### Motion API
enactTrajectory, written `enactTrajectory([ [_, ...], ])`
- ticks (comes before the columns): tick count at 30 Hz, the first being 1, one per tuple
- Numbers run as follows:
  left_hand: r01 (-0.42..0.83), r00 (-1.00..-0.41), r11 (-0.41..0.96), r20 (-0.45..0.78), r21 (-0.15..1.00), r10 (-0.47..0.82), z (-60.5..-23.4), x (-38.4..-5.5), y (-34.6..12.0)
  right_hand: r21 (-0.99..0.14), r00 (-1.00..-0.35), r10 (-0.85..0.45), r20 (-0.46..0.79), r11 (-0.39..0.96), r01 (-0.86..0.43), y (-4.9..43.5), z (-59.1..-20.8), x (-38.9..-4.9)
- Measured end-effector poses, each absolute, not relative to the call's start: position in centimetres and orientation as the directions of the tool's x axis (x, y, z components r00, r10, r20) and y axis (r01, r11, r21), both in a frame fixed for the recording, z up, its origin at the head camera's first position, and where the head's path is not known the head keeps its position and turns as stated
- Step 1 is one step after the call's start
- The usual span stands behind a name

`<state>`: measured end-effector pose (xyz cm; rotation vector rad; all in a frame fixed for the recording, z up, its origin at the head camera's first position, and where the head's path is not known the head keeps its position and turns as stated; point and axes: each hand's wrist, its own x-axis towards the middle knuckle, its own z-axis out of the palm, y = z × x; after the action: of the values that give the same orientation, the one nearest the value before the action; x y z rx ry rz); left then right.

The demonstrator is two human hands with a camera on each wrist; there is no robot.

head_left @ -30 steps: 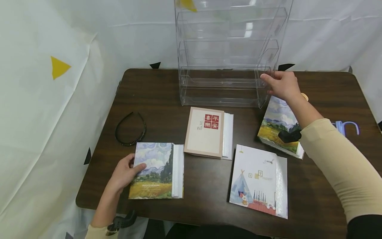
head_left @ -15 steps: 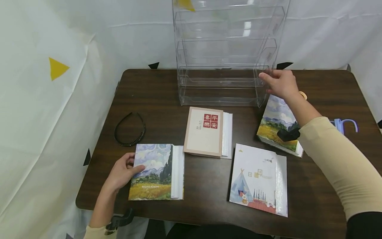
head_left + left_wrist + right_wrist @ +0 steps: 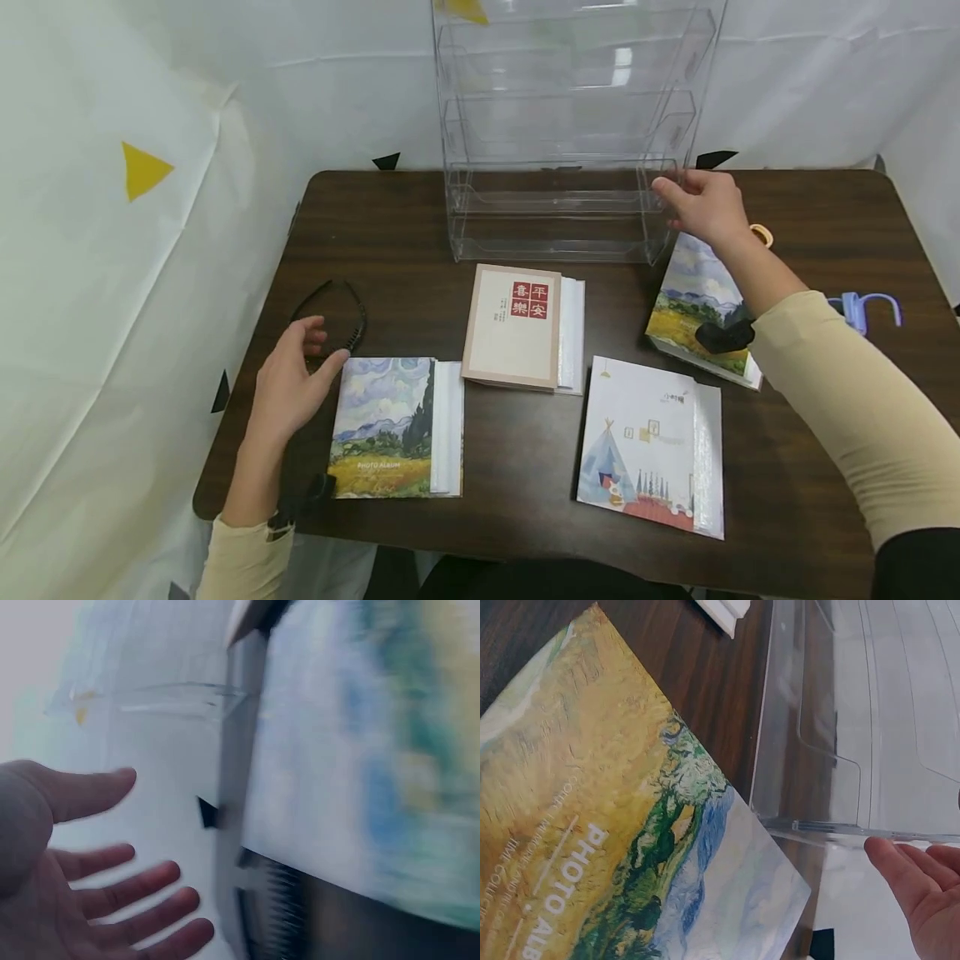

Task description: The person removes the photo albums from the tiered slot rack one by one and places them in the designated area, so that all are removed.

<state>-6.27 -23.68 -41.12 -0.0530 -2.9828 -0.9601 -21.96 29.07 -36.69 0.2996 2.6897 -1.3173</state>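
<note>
My left hand (image 3: 288,383), fingers loosely spread, hovers over the near part of a black toothed headband (image 3: 360,321) and partly hides it in the head view. Nothing is in its grasp in the left wrist view, where the headband's teeth (image 3: 283,900) show beyond the fingers. Right of this hand lies a photo album (image 3: 382,425) with a painted landscape cover. At the back, my right hand (image 3: 708,208) grips the lower right side of a clear plastic tiered rack (image 3: 555,248), thumb at the panel edge. A second landscape photo album (image 3: 693,308) lies under the right forearm.
A cream album with red characters (image 3: 513,333) lies in front of the rack, and a white album with a tent drawing (image 3: 637,450) is nearer. A blue plastic item (image 3: 855,312) and a round beige object (image 3: 762,235) sit at the right. White sheeting (image 3: 360,100) surrounds the table.
My left hand has let go of the left photo album and moved up to the headband. The right hand stays at the rack's side.
</note>
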Motion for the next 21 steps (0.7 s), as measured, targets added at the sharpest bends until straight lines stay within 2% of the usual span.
enactTrajectory([
  [6, 0.322, -0.945, 0.823, 0.204, 0.468, 0.254, -38.3, -10.0, -21.1, -0.75, -0.987, 0.117, -0.114, 0.641, 0.162, 29.3, -36.4, -21.0],
  [9, 0.436, -0.894, 0.818, 0.282, 0.376, 0.347, -37.0, -11.8, -19.8, -0.743, -0.99, 0.14, -0.018, 0.661, 0.107, 29.4, -36.2, -20.0],
  [12, 0.498, -0.855, 0.821, 0.319, 0.281, 0.409, -35.9, -13.1, -18.7, -0.706, -0.988, 0.122, 0.095, 0.708, 0.02, 29.5, -35.9, -18.6],
  [16, 0.519, -0.838, 0.834, 0.303, 0.186, 0.454, -35.1, -14.2, -17.5, -0.635, -0.978, -0.015, 0.21, 0.758, -0.148, 29.3, -35.6, -16.8],
  [21, 0.548, -0.823, 0.826, 0.26, 0.131, 0.505, -35.0, -15.0, -16.3, -0.517, -0.946, -0.236, 0.224, 0.794, -0.32, 28.5, -35.2, -15.1],
])
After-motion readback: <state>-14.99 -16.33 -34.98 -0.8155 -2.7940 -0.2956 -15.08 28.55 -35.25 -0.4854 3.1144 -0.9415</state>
